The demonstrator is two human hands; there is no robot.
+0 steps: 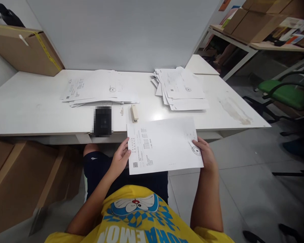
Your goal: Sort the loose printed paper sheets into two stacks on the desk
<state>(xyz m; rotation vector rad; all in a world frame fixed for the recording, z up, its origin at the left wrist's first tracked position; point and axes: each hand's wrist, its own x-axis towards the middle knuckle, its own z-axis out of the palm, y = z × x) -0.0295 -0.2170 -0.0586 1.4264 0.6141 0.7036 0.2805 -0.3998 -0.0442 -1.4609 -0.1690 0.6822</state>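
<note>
A printed sheet of paper [167, 145] with a round stamp and a QR code is held sideways over my lap, its far edge over the table's front edge. I cannot tell whether it is one sheet or several. My left hand [121, 156] grips its left edge, fingers behind it. At the opposite edge, my right hand [204, 152] pinches the paper near the stamp, thumb on top. Just beyond the sheet lies a small cream stapler [134, 113]. Stacks of similar papers rest behind it, a left paper stack [96, 87] and a right paper stack [181, 87].
On the white table [40, 114], a dark pixelated object [102, 121] lies at the front edge. A cardboard box [27, 50] leans at the back left, against a grey partition [121, 33]. More boxes [253, 23] and a green chair [288, 92] stand to the right.
</note>
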